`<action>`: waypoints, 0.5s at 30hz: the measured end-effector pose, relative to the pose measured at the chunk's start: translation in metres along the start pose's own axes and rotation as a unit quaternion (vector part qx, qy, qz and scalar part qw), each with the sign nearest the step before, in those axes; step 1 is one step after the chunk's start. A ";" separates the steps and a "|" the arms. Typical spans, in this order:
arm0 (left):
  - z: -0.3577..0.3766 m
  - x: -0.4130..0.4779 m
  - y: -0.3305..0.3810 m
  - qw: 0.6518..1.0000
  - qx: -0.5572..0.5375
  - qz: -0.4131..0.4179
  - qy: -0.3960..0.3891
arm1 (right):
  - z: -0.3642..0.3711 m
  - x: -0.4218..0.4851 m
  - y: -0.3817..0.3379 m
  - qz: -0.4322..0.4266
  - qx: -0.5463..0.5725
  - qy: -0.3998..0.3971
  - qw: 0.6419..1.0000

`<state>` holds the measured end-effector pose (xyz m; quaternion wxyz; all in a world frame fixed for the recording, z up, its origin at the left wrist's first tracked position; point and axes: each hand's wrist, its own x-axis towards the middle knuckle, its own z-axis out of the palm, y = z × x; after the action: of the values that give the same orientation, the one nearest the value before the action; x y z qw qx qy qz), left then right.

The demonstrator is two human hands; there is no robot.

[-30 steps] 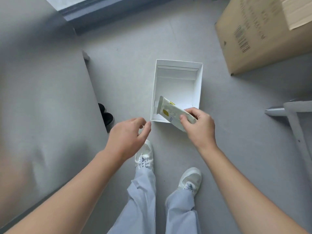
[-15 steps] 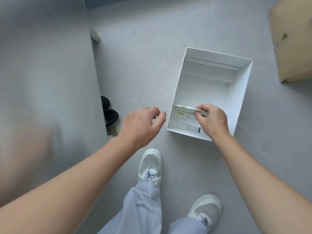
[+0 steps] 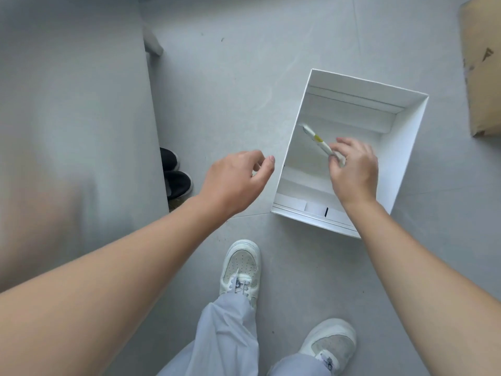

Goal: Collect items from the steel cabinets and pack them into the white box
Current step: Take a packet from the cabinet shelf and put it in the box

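White box (image 3: 406, 147) surrounds right hand (image 3: 355, 169) pinching packet (image 3: 317, 139).

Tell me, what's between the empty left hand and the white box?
Only bare grey floor separates the left hand from the white box, per the head view.

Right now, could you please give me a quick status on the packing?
Right hand inside white box, pinching flat white packet by one end. Left hand free, beside box. Nothing blocking.
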<state>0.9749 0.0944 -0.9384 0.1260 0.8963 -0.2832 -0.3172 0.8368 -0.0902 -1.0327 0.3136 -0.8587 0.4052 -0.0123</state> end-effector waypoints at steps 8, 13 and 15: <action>0.009 0.012 0.003 0.999 0.038 0.029 -0.024 | 0.025 -0.016 0.017 0.013 -0.036 -0.019 0.999; 0.007 0.023 -0.003 0.998 0.051 0.031 -0.018 | 0.024 0.009 0.026 0.012 -0.021 -0.007 1.000; 0.006 0.028 -0.004 0.998 0.051 0.027 -0.016 | 0.028 0.015 0.028 0.002 -0.026 -0.040 0.999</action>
<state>0.9902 0.0812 -0.9587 0.0841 0.8882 -0.3251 -0.3136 0.8348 -0.0991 -1.0741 0.3070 -0.8655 0.3944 0.0333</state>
